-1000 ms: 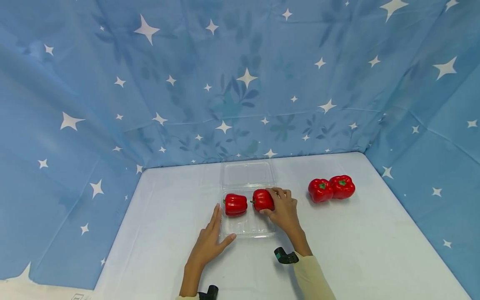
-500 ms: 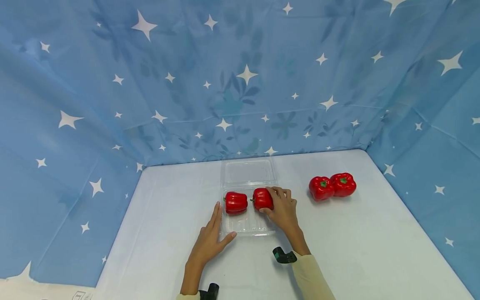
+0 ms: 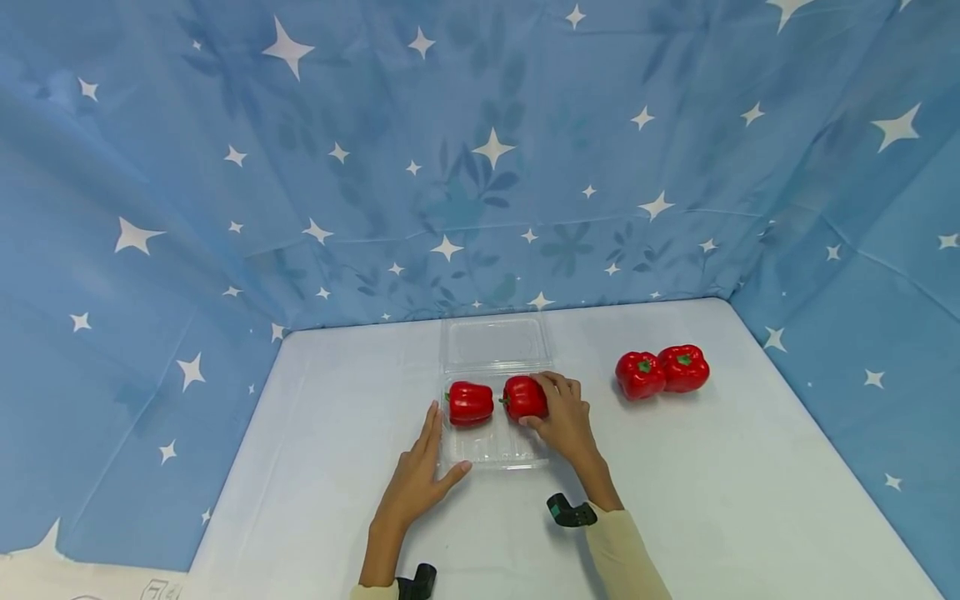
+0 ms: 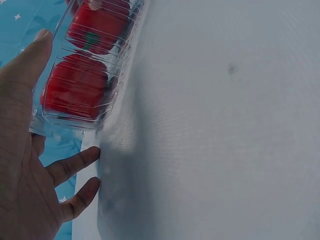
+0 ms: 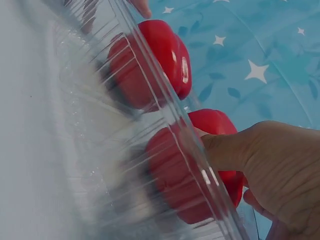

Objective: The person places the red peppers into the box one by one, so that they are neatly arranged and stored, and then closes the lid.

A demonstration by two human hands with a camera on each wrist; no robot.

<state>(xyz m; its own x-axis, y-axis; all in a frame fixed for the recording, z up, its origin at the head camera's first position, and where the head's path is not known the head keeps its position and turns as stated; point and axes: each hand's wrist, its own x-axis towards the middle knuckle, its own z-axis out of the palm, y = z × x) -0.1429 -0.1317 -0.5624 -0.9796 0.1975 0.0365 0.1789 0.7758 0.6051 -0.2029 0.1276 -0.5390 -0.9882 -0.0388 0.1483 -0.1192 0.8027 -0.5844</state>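
Blue curtains (image 3: 457, 183) with white stars and leaf prints ran behind and along the sides of a white table (image 3: 337, 408), as we saw it. We noted a clear plastic container (image 3: 483, 452) near the middle, its clear lid (image 3: 497, 343) laid back on the far side, toward the curtains. Two red peppers were in the container's far half: the first pepper (image 3: 470, 404) on the side nearer the left hand (image 3: 414, 485), the second pepper (image 3: 522, 397) beside it, slight gap between, both green stems pointing left. We had the right hand (image 3: 564, 418) holding the second pepper, fingers over its far side, thumb on its near side; grip narrowed to the pepper's width. We marked the left hand as wide, gripping nothing: fingers fairly straight along the container's left side, thumb spread toward its near edge. Whether every fingertip touched the plastic, we could not tell. In the right wrist view we saw the thumb (image 5: 225, 150) against the second pepper, above the container's ridged wall. Well off to the right, we logged a third pepper (image 3: 640, 376) and a fourth pepper (image 3: 683, 368) on the table, touching or nearly so, stems up. We also caught a pale sleeve (image 3: 626, 554) and a black wrist device (image 3: 572, 511) on the right arm.
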